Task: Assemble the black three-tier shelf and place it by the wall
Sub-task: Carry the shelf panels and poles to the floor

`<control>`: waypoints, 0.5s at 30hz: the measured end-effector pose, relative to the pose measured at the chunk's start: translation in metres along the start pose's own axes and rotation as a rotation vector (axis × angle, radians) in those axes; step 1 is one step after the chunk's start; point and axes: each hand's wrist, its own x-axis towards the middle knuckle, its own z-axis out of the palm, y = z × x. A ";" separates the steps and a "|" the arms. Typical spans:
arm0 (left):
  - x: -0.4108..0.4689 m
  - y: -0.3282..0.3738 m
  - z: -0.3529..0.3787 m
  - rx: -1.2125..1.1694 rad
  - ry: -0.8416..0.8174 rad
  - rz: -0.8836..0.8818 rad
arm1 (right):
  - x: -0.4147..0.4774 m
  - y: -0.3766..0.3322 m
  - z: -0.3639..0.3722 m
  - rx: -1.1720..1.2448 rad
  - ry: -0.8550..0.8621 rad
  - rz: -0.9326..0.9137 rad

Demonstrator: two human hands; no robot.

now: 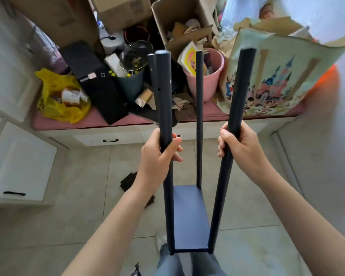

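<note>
The black shelf frame stands upright in front of me, with one dark shelf board (190, 218) fixed at the bottom between the posts. My left hand (158, 152) grips the near left post (164, 92). My right hand (238, 144) grips the near right post (240, 86). Two far posts (199, 116) rise behind them, the far left one mostly hidden by the near left post. No other boards sit on the frame.
A pink-topped bench (84, 121) along the wall is piled with cardboard boxes (179, 20), a pink bucket (207, 80), a yellow bag (62, 96), a black box (96, 84) and a cartoon-print bag (277, 76). White cabinets (18, 162) stand left. Black pieces (128, 181) lie on the tiled floor.
</note>
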 end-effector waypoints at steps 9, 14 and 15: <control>0.029 -0.064 0.058 0.171 -0.088 -0.205 | 0.036 0.073 -0.067 -0.168 -0.157 0.268; 0.041 -0.117 0.088 0.207 -0.041 -0.333 | 0.059 0.125 -0.078 -0.220 -0.182 0.391; 0.045 -0.127 0.091 0.209 -0.040 -0.359 | 0.065 0.134 -0.078 -0.215 -0.167 0.404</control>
